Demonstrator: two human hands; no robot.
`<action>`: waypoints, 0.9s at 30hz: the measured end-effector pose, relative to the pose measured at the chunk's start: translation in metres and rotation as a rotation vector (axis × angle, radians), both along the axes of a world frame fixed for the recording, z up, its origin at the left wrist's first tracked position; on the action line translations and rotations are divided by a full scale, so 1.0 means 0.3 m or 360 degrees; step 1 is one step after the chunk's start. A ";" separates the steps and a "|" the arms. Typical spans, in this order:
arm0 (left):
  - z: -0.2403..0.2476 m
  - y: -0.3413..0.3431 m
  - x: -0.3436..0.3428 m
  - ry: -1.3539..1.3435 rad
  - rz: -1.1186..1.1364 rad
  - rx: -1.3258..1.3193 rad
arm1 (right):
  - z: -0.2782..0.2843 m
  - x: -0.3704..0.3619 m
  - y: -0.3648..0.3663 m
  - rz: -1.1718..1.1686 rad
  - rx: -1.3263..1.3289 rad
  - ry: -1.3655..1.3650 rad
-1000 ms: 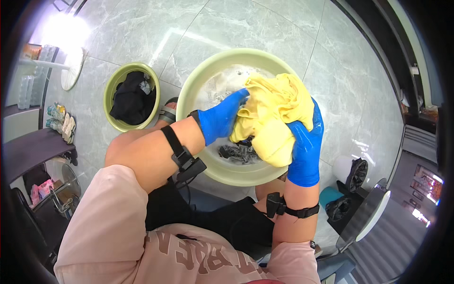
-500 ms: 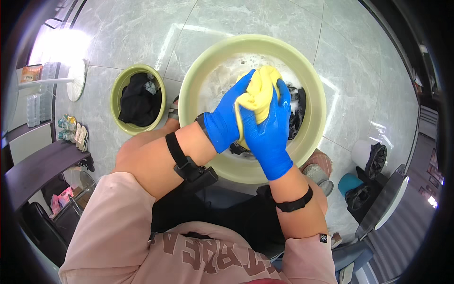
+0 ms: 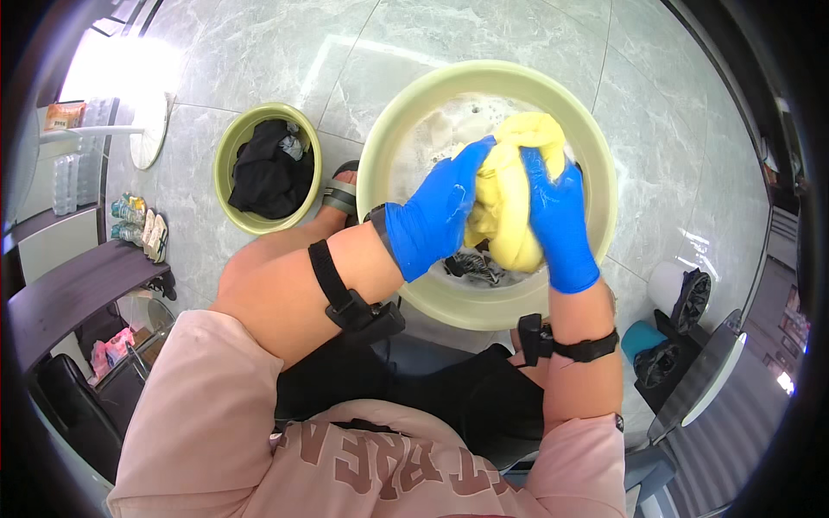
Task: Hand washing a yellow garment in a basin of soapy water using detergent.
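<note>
A wet yellow cloth (image 3: 505,194), bunched up thick, is held between my two hands over a large pale green basin (image 3: 380,147). My left hand (image 3: 445,198), in a blue rubber glove, grips its left side. Around the right side curls my right hand (image 3: 557,207), gloved the same way, the thumb side toward the middle of the cloth. Foamy water (image 3: 432,129) fills the basin. Below the cloth a black and white patterned cloth (image 3: 473,268) lies in the water; more dark fabric is mostly hidden behind my right hand.
A smaller green tub (image 3: 223,164) with black clothes (image 3: 275,168) stands left of the basin, near my sandalled foot (image 3: 342,190). To the right are bins with black liners (image 3: 691,298). A dark bench (image 3: 86,285) and shoes (image 3: 154,237) are at far left.
The yellow cloth has been spread into a wider bundle. My right hand has moved right, away from the left one, and the view has shifted slightly.
</note>
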State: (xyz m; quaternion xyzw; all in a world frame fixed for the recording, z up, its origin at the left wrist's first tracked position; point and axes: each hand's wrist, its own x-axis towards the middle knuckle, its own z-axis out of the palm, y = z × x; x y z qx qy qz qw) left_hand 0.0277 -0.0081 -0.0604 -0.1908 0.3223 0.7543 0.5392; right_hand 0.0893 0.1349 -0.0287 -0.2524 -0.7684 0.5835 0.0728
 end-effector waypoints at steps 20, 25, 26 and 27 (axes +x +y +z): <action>0.112 -0.063 -0.146 0.0315 0.0314 -0.0468 | -0.400 -0.040 0.001 0.0699 0.1020 -0.1092; 0.099 -0.073 -0.136 0.0431 0.0263 -0.0329 | -0.459 -0.066 0.104 0.0471 0.1191 -0.0614; 0.083 -0.070 -0.128 0.0430 0.0262 -0.0305 | -0.451 -0.051 0.140 0.0463 0.1213 -0.0619; 0.059 -0.093 -0.130 0.0441 0.0249 -0.0323 | -0.398 -0.074 0.123 0.0418 0.1028 -0.0563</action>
